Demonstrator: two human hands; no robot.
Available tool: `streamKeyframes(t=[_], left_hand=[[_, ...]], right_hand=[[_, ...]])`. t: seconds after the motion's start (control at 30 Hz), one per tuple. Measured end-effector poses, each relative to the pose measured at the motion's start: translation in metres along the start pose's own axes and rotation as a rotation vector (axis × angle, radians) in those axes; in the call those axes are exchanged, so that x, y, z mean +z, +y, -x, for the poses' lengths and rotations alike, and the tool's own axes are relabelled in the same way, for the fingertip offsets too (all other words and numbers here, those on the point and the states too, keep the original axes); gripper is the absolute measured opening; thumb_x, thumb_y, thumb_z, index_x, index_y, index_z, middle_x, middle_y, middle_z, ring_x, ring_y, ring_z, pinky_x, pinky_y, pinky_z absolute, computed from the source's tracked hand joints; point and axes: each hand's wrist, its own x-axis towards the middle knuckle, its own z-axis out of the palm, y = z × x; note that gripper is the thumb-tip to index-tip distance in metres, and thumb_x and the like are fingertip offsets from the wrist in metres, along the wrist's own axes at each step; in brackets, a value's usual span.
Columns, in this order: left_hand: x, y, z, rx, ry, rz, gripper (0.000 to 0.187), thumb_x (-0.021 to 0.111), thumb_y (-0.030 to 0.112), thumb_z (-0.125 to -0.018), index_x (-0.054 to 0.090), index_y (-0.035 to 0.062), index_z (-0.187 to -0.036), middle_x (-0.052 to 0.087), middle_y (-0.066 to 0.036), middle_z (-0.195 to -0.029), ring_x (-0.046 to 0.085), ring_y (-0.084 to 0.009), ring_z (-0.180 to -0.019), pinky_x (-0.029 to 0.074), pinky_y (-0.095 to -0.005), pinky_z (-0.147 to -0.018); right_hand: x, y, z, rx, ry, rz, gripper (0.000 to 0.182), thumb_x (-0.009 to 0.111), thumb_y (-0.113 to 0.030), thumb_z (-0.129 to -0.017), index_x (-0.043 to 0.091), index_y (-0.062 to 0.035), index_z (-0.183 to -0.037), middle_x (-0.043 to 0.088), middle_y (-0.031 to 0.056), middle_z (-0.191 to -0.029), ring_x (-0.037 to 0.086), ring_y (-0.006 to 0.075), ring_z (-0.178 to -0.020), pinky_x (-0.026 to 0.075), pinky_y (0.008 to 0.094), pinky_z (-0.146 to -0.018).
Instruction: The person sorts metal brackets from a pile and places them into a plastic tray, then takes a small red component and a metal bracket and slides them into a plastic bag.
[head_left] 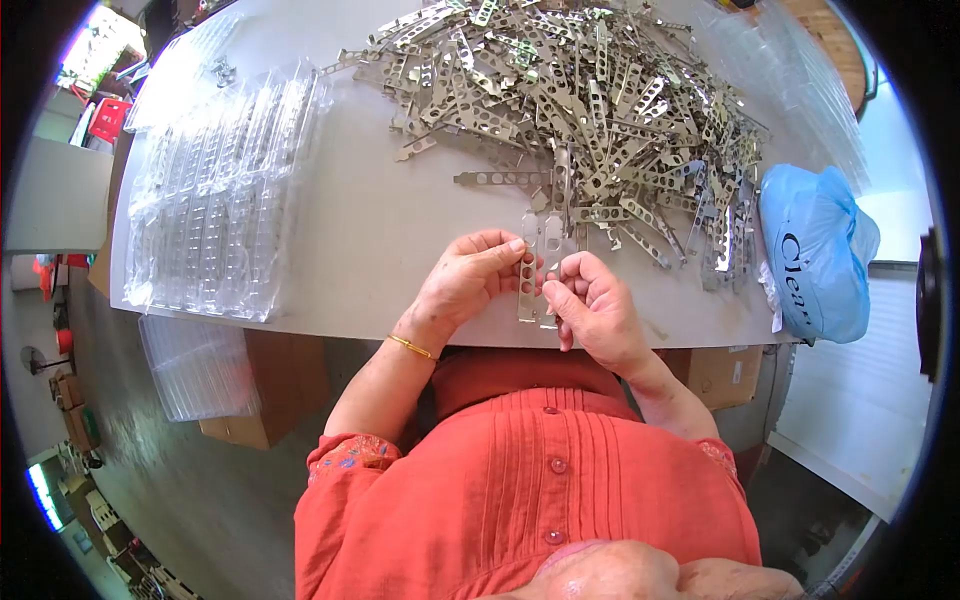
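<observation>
Close to the table's near edge, my left hand [472, 275] pinches a perforated metal bracket [527, 285], held upright with its row of round holes showing. Beside it, a second metal bracket [552, 238] stands nearly parallel, and the thumb and fingers of my right hand [602, 315] are closed on its lower part. The two strips are side by side at the fingertips. Just beyond them, one loose bracket [500, 179] lies crosswise at the front of a large heap of similar metal brackets [590, 110].
Stacked clear plastic trays [215, 200] cover the table's left side. A blue plastic bag [815, 250] sits at the right edge, and clear plastic sheets [800, 90] lie at the back right. Below the table's left edge are another clear tray [195, 365] and a cardboard box [285, 385].
</observation>
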Motion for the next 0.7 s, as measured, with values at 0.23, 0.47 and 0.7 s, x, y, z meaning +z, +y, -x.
streamKeyframes(t=[0.23, 0.47, 0.7], left_hand=[[-0.0018, -0.0016, -0.0009, 0.006, -0.03, 0.029, 0.017, 0.057, 0.014, -0.101, 0.065, 0.0, -0.105, 0.07, -0.01, -0.097, 0.067, -0.0193, -0.087, 0.055, -0.0352, -0.08], [-0.0002, -0.0014, 0.0015, 0.012, -0.02, 0.023, 0.016, 0.062, 0.017, -0.1, 0.065, 0.0015, -0.104, 0.068, -0.008, -0.096, 0.065, -0.0171, -0.087, 0.054, -0.0349, -0.081], [-0.0031, -0.0027, 0.0, 0.007, -0.028, 0.045, 0.017, 0.063, 0.018, -0.099, 0.066, 0.0014, -0.104, 0.068, -0.007, -0.097, 0.064, -0.0169, -0.088, 0.054, -0.0347, -0.082]], right_hand=[[0.0008, 0.0012, -0.0025, -0.004, -0.008, -0.011, 0.011, 0.06, -0.012, -0.099, 0.053, -0.0042, -0.102, 0.058, 0.0, -0.074, 0.053, 0.0053, -0.053, 0.044, 0.0212, -0.045], [0.0016, 0.0041, -0.0042, 0.01, -0.007, 0.015, 0.01, 0.06, -0.012, -0.099, 0.053, -0.0047, -0.101, 0.058, -0.0006, -0.073, 0.052, 0.0051, -0.052, 0.043, 0.0212, -0.045], [0.0027, 0.0045, -0.0057, 0.016, 0.0, 0.019, 0.011, 0.06, -0.013, -0.099, 0.053, -0.0048, -0.101, 0.058, -0.0009, -0.072, 0.052, 0.0049, -0.052, 0.043, 0.0214, -0.045]])
